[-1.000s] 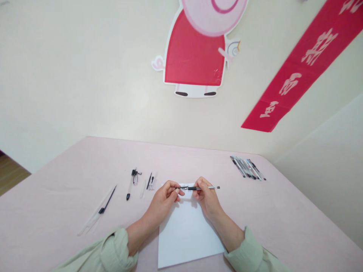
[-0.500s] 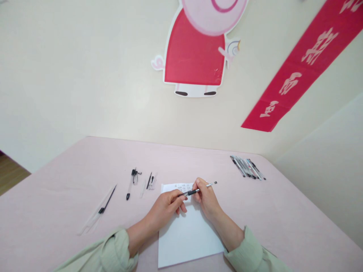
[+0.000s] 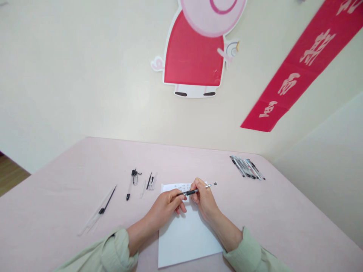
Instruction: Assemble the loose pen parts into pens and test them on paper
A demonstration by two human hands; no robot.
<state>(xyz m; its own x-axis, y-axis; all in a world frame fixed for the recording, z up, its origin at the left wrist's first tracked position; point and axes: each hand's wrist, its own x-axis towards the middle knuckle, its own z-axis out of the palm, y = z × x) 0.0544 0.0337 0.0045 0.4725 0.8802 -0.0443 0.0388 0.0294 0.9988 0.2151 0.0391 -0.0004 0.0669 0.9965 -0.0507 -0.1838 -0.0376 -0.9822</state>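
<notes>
A pen [image 3: 193, 192] with a black grip and a pale barrel is held between both hands, slanting up to the right. My right hand [image 3: 204, 200] is closed around its barrel, thumb and fingers together. Pinched in my left hand [image 3: 167, 206] is the pen's front end, partly hidden by the fingers; whether a cap sits there I cannot tell. Beneath both hands lies a white paper pad [image 3: 184, 241], with small handwriting along its upper edge.
Pen parts lie left of the pad: a black refill [image 3: 110, 198], a clear tube [image 3: 90, 217], black caps [image 3: 134, 173] and small pieces [image 3: 149, 181]. Several pens [image 3: 247, 167] lie in a row at the back right of the pink-covered table [image 3: 278, 219]. A wall stands behind it.
My right hand and the pen have shifted very slightly left, towards my left hand. My left hand stays nearly still, and both keep their hold.
</notes>
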